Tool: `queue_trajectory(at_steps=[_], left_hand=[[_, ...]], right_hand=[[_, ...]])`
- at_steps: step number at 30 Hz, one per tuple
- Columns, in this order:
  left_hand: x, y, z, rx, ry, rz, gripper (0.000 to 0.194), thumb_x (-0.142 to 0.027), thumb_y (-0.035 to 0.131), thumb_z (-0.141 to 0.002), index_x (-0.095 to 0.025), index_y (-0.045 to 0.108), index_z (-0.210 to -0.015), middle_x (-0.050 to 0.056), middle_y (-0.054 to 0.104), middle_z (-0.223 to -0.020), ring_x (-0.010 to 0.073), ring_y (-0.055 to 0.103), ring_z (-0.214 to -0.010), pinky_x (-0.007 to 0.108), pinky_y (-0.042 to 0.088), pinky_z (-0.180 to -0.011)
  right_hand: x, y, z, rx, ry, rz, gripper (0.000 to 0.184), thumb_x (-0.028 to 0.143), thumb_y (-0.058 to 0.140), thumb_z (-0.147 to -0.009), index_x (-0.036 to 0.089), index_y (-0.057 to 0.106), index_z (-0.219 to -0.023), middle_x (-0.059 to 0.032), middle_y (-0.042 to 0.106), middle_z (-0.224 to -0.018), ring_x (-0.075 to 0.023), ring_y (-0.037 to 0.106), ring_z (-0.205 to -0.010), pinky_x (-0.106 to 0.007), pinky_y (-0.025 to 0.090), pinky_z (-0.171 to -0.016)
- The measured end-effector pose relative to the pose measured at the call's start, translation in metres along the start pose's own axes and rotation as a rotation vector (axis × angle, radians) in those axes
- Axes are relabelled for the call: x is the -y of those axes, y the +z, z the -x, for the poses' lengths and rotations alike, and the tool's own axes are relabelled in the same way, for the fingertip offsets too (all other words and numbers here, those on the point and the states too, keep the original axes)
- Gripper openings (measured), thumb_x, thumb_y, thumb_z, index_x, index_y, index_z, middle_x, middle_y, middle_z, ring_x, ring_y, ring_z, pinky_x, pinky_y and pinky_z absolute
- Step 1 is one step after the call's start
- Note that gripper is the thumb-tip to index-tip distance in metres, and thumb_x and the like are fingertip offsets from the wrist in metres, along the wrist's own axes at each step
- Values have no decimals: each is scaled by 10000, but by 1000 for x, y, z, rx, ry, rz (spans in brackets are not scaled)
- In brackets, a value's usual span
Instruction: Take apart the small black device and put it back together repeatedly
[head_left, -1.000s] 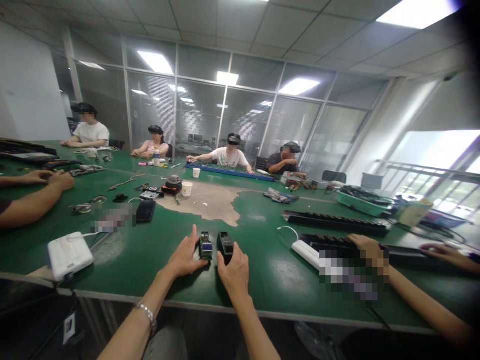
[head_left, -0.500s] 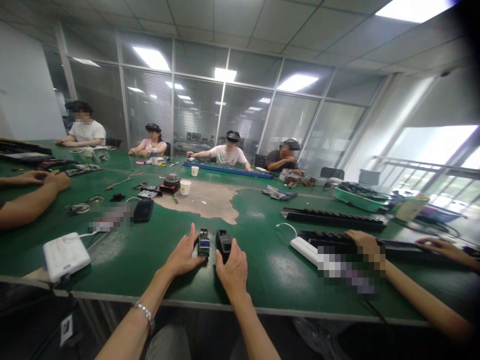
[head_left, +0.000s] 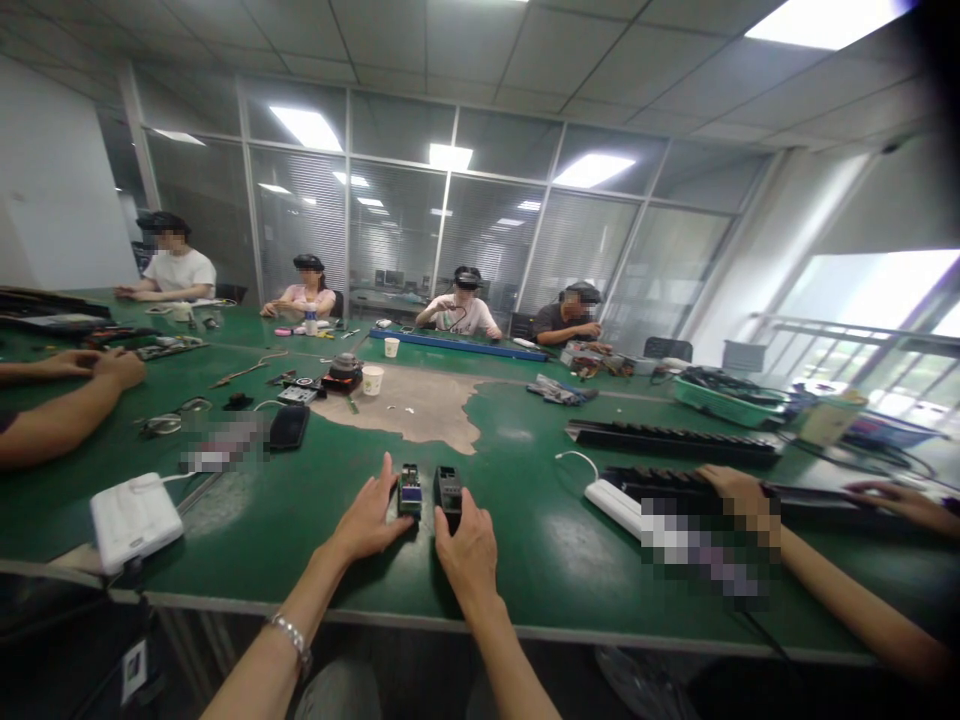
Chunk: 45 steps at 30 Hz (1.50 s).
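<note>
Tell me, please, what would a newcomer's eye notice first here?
Probably the green table, with its ragged tan patch near the middle. Then the left hand at a small circuit module and the right hand on a black casing, side by side at the near edge. Across the far side, a long blue bar stands out.

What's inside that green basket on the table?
The green basket holds a tangle of dark, cable-like pieces, heaped up to its rim. The heap covers the bottom, so I can't tell what lies underneath.
</note>
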<state>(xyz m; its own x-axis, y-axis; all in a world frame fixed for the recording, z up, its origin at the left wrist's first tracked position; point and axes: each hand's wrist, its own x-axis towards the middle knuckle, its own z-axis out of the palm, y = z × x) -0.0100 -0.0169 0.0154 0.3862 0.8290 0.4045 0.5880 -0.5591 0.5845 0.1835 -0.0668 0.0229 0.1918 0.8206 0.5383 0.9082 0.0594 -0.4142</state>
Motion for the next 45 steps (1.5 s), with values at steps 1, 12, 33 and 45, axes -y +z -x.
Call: queue_trajectory(at_steps=[1,12,33,45], left_hand=[[0,0,0,0,-1,2,1101,-369,653,-810,-189,-208,-1472,155,418,-1443,316,373,-1334,534,232,-1105],[-2,-1,0,-27,77,57,1099,-337,611,-839,-223,-318,-1413,101,447,-1432,271,393,-1311,515,264,-1096],[5,2,1,-9,41,-12,1034,-225,562,-791,-175,-216,-1471,166,379,-1464,308,396,-1313,553,248,-1100],[3,1,0,11,48,-4,1147,-271,649,-751,-193,-253,-1454,144,434,-1429,305,419,-1289,540,257,-1090]], right_hand=[[3,-3,-2,5,19,-17,502,368,486,-909,60,502,-1305,-166,628,-1120,-277,546,-1028,-344,398,-903],[64,-17,-19,19,-37,-118,531,372,503,-901,61,480,-1331,-164,638,-1092,-271,581,-994,-327,410,-877],[76,-1,-18,181,14,3,433,460,563,-833,147,538,-1133,-134,647,-1005,-265,616,-933,-329,432,-784],[80,-4,-24,298,78,84,365,419,538,-833,114,574,-1030,-160,679,-874,-284,664,-836,-339,455,-717]])
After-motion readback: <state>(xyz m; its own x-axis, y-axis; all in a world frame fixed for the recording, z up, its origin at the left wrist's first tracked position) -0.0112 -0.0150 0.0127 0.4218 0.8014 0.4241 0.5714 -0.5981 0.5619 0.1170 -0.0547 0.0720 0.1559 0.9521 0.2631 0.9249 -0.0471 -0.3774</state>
